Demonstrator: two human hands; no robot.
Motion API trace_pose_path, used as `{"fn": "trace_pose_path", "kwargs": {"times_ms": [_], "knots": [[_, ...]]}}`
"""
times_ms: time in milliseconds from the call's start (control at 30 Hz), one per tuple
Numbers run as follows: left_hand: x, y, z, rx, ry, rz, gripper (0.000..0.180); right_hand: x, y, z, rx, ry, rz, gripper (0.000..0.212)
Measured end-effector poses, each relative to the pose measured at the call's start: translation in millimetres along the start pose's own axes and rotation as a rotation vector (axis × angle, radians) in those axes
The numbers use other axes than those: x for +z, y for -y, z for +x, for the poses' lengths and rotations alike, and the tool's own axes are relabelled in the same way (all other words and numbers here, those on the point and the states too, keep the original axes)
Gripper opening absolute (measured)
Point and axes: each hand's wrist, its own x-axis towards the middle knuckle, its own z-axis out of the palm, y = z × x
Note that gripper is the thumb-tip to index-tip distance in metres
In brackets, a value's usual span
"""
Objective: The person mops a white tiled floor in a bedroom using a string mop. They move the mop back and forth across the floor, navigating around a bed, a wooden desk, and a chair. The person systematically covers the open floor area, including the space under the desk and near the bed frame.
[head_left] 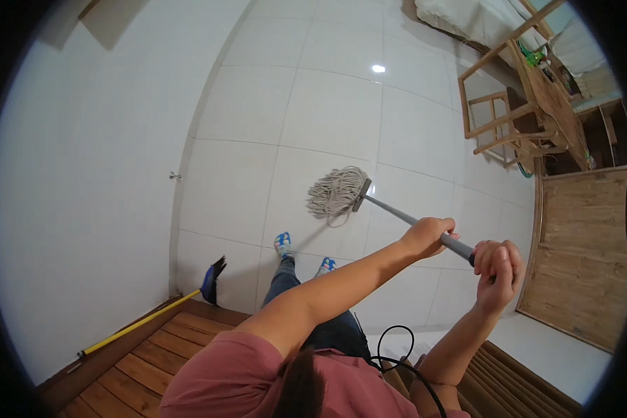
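Note:
A string mop [338,192] with grey-white strands rests on the pale tiled floor [327,104], ahead of my feet. Its grey handle slants up toward me and to the right. My left hand [428,237] wraps round the handle partway along. Closed over the handle's dark top end is my right hand [498,272], higher and farther right. The strands lie bunched to the left of the mop's flat grey clamp.
A broom [212,280] with a yellow stick leans by the left wall, next to wooden slats [146,366]. Wooden furniture [557,104] stands at the far right, near a wooden panel [575,258]. A small doorstop [175,176] sticks out from the left wall. A black cable [414,373] loops beside me.

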Motion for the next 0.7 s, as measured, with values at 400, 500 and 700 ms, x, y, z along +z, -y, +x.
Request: {"fn": "trace_pose_path", "kwargs": {"times_ms": [400, 500, 700], "knots": [[40, -12, -40, -0.166, -0.173, 0.163, 0.027, -50, -21, -30, -0.067, 0.086, 0.408, 0.029], [10, 5, -77, -0.235, -0.228, 0.309, 0.026, -23, -42, -46, 0.006, 0.062, 0.520, 0.028], [-80, 66, -194, -0.408, -0.361, 0.539, 0.020, 78, -119, -113, 0.259, 0.224, 0.694, 0.027]]}}
